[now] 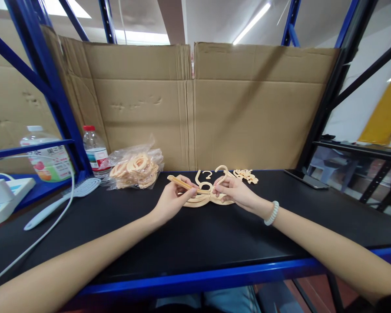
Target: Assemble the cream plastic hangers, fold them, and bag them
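My left hand [172,198] is closed in a pinch on a thin pale wooden strip [180,183] that slants up to the left. My right hand [235,191] is closed on the other end, where the strip meets a curved hook piece [222,169]. Both hands hover just over a small stack of curved wooden pieces [200,201] on the black bench top [195,237]. Behind the stack lie small hook-shaped pieces [207,174], and several little wooden parts [246,175] sit to the right. A white bead bracelet [272,213] circles my right wrist.
A clear plastic bag of wooden rings [136,167] lies at the back left. Beside it stand a red-capped bottle [94,150], a larger bottle [45,158], a pale brush [63,201] and a white device [3,195] with a cable. Cardboard [195,104] walls the back. A phone [304,179] lies right.
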`<act>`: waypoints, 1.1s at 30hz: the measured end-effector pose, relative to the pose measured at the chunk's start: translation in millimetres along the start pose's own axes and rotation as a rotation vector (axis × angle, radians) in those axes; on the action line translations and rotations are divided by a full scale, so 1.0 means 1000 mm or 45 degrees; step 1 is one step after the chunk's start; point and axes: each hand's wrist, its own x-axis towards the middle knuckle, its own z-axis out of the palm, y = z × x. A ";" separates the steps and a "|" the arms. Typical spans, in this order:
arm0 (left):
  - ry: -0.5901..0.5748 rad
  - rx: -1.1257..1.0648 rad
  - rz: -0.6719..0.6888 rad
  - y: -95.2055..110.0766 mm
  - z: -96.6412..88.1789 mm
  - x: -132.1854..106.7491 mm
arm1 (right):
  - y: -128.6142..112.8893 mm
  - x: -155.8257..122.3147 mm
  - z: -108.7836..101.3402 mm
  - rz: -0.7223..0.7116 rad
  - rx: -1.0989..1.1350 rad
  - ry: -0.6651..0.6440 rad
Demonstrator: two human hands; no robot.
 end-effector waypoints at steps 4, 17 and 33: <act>-0.039 0.047 0.025 0.002 0.002 -0.007 | 0.000 -0.004 0.002 0.005 0.029 -0.055; -0.021 0.174 0.114 0.003 0.007 -0.017 | -0.002 -0.010 0.004 0.077 0.085 -0.173; -0.060 0.237 0.287 0.001 0.008 -0.021 | -0.003 -0.013 0.009 0.110 0.098 -0.253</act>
